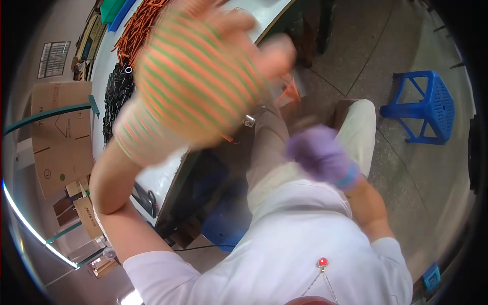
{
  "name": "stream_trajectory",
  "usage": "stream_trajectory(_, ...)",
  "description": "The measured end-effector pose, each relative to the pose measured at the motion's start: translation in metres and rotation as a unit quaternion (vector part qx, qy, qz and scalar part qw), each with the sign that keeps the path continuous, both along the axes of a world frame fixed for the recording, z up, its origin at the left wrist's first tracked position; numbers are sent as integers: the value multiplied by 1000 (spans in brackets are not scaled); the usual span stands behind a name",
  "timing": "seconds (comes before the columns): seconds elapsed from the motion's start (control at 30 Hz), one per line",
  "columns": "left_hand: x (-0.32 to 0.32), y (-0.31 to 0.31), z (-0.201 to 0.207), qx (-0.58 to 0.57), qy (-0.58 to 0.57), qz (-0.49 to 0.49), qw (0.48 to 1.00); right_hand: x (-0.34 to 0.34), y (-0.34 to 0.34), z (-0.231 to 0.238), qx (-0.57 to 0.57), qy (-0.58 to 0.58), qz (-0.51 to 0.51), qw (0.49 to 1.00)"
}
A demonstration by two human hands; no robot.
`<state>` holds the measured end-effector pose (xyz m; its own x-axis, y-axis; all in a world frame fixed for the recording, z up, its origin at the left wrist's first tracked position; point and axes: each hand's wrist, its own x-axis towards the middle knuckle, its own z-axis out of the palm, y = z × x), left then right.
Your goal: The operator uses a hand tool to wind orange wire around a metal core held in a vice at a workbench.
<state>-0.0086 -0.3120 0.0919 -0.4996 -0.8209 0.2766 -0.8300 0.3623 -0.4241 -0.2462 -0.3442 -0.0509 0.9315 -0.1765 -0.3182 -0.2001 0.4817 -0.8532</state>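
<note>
My left hand (pixel 198 76) is raised close to the camera in an orange-and-green striped glove, fingers spread and blurred, with nothing seen in it. My right hand (pixel 320 155) wears a purple glove and hangs blurred over my lap, fingers curled; whether it holds something is unclear. Beyond the left hand a white table (pixel 109 56) carries a heap of orange rods (pixel 137 28) and a pile of black tubes (pixel 118 94).
A blue plastic stool (pixel 424 107) stands on the concrete floor at the right. Cardboard boxes (pixel 61 137) lean at the left of the table. A blue seat (pixel 223 229) shows under me. Green and blue trays (pixel 114 10) lie at the table's far end.
</note>
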Motion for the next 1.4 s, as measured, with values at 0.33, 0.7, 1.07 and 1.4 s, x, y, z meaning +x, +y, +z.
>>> stream_trajectory(0.33,92,56,-31,-63,174,169,968,48,26,8,423,-63,142,892)
stream_trajectory(0.7,16,51,-2,123,65,79,987,-89,3,-13,179,-11,131,975)
stream_trajectory(1.07,73,63,-11,126,497,375,772,9,13,4,184,-7,101,978)
stream_trajectory(1.4,28,39,-5,-36,203,6,978,6,16,10,251,-41,137,957)
